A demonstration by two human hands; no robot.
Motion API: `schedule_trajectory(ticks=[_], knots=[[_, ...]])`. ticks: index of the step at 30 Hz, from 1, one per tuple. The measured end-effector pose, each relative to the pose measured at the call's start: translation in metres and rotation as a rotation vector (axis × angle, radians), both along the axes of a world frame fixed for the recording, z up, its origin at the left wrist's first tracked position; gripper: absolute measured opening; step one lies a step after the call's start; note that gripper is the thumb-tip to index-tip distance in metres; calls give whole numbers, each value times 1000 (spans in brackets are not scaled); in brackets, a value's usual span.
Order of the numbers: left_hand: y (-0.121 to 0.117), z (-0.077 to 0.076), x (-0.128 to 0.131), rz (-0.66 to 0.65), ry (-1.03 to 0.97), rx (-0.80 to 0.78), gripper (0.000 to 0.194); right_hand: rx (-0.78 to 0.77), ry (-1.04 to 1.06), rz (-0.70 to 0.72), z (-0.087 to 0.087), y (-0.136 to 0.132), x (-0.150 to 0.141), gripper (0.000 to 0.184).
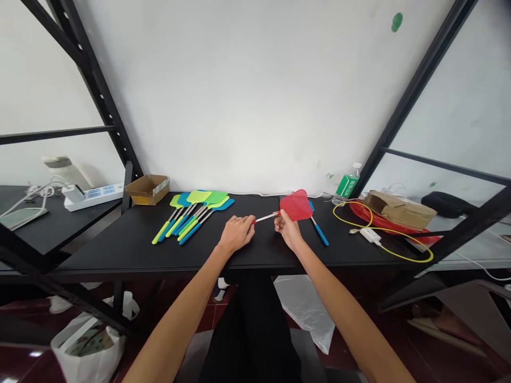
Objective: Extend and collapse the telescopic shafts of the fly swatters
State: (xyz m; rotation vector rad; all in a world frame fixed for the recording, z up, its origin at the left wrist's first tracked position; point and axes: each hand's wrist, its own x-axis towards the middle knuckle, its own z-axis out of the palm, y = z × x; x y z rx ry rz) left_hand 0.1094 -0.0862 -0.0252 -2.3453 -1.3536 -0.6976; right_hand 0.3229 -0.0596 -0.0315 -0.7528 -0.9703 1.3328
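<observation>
A red fly swatter (296, 205) is held above the black table, its metal rod running sideways between my hands. My left hand (238, 233) is closed around its handle, of which only a short red end shows. With thumb and fingers my right hand (288, 230) pinches the rod where it meets the perforated red head. Behind the red head a blue fly swatter (320, 233) lies on the table, its head mostly covered from view. To the left, several green, yellow-green and blue fly swatters (199, 198) lie overlapping in a fanned pile, handles toward me.
An open cardboard box (147, 199) stands at the table's back left. A green-labelled bottle (347, 184), a yellow cable (403, 257) with a white adapter (370, 235), and a torn cardboard box (399, 209) on red plastic are at the right. Black metal posts (415, 90) frame both sides.
</observation>
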Motion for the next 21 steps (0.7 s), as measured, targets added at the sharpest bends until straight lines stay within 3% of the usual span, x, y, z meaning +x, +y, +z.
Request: schedule_trajectory(ticks=[6, 12, 21], knots=[[0, -1, -2, 53, -78, 7, 21, -34, 38, -24, 0, 7, 6, 49], [1, -2, -6, 91, -137, -23, 19, -27, -51, 54, -3, 4, 5, 50], [-2, 0, -4, -60, -100, -58, 25, 44, -172, 89, -3, -1, 0, 51]])
